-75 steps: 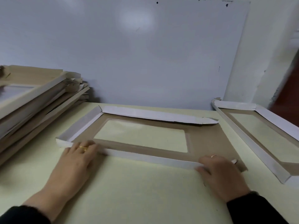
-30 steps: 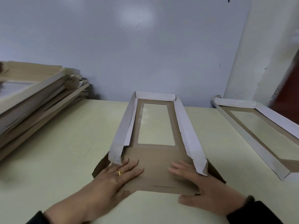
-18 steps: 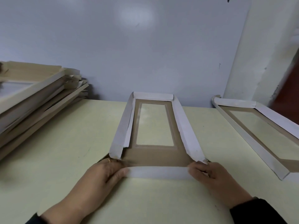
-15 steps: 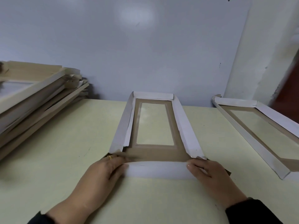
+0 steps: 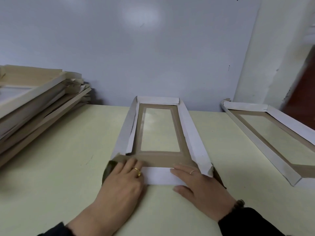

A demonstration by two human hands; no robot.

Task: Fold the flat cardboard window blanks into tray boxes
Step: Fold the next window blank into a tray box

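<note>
Where the pale desk point(image 5: 59, 167) comes nearest the camera, two dark-sleeved arms reach forward and both hands lie flat on the near end of a window blank point(image 5: 159, 155). The left hand point(image 5: 122, 183) has its grip spread, fingers straight and pressing down on the brown end panel and on the white flap point(image 5: 158, 176) folded toward the person; a gold ring point(image 5: 137, 171) sits on one finger. The right hand point(image 5: 199, 183) is likewise spread, its straight fingers lying across the right part of that flap, with a thin ring point(image 5: 192, 172) on one finger and a dark band at the wrist.

The window blank lies lengthwise in the middle of the desk, running away from the person toward the wall. Its two long white side walls and the far end wall stand raised, so it already forms a shallow tray on three sides. Inside there is only the brown frame around a clear window point(image 5: 160, 130), through which the desk shows.

Farther off to the right, a folded tray box point(image 5: 265, 138) lies at an angle, white walls up, holding nothing but its own clear window. To the left, a leaning stack of boxes point(image 5: 39, 103) rests on the desk near the wall; what lies inside them cannot be made out. Behind everything stands a grey-blue wall point(image 5: 153, 57).
</note>
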